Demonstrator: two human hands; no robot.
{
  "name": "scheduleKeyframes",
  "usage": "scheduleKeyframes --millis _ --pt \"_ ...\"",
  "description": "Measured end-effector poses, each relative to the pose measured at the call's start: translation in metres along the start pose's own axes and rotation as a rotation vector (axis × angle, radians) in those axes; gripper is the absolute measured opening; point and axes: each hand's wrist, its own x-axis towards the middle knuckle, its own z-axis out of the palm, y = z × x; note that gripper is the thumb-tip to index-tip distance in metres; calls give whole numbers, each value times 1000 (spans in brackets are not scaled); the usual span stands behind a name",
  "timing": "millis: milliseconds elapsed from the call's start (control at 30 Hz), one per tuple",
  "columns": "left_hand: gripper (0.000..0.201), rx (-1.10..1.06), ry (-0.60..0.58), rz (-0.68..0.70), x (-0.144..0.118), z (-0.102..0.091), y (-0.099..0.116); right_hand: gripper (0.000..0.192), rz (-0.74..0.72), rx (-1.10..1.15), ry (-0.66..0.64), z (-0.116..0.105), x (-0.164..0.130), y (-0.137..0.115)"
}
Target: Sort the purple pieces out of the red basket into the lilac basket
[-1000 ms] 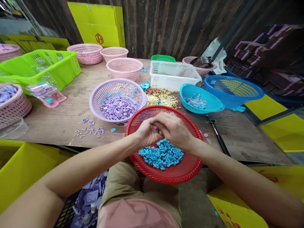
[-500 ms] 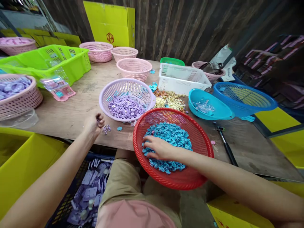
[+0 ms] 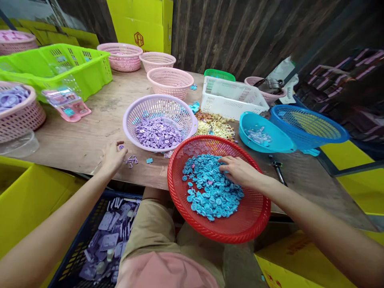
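A red basket (image 3: pixel 177 204) rests on my lap against the table edge, holding a heap of round blue plastic pieces (image 3: pixel 216 204). My right hand (image 3: pixel 240 171) reaches into it, fingers loosely bent and apart, fingertips touching the upper right of the heap. A few pink pieces (image 3: pixel 210 182) show among the blue. Left of the basket, my left hand (image 3: pixel 112 158) is just above the table, its fingers curled around a small round purple piece (image 3: pixel 121 147). Beside it lie thin purple plastic bits (image 3: pixel 132 161) and a small teal piece (image 3: pixel 149 160).
A lilac basket (image 3: pixel 129 134) of purple pieces stands beyond. Behind are pink baskets (image 3: pixel 171 90), a white crate (image 3: pixel 231 105) and a green crate (image 3: pixel 96 76). At right are a turquoise basin (image 3: pixel 270 149), a blue basket (image 3: pixel 309 138) and a black-handled tool (image 3: pixel 279 174). Below left is a dark crate (image 3: pixel 70 256).
My right hand has swept rightward across the blue pieces, baring some basket bottom at the left. My left hand has moved slightly left and turned, so the purple piece shows.
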Motion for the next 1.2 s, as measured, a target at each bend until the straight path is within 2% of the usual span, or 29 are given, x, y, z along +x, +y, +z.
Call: scheduleKeyframes --millis 67,133,200,267,300,367,433,533,667,800,900,1033,1100,1200 --pt "28 59 67 198 -19 -4 29 20 61 62 50 0 5 -12" --pt "28 52 10 452 -43 -6 66 21 79 157 55 2 13 -26" --pt "25 54 -167 657 -66 -1 101 21 98 216 29 7 21 -34" --pt "23 99 -510 886 -84 11 128 21 127 215 2 12 27 -34" --pt "22 156 -680 976 -90 21 136 20 145 202 -8 13 28 -32" --pt "20 325 -908 1083 -98 42 146 19 170 177 -23 16 27 -26" --pt "18 503 -1021 1163 -103 64 148 19 187 162 -23 17 21 -21" --pt "17 654 -1075 1266 -107 90 144 18 210 177 -3 17 10 -16" --pt "19 670 -1055 1334 -110 110 136 16 237 232 19 17 -2 -13" --pt "16 739 -1080 1364 -107 112 138 14 253 268 10 19 -5 -15" --pt "13 782 -1139 1301 -97 106 146 18 198 248 13 22 -2 -23" --pt "12 637 -1117 1195 -81 95 156 23 25 159 -52 25 4 -28" --pt "12 566 -1108 1149 -77 90 157 20 41 89 -60 23 6 -24" --pt "16 528 -1125 1058 -80 87 155 22 134 -13 17 19 8 -16"
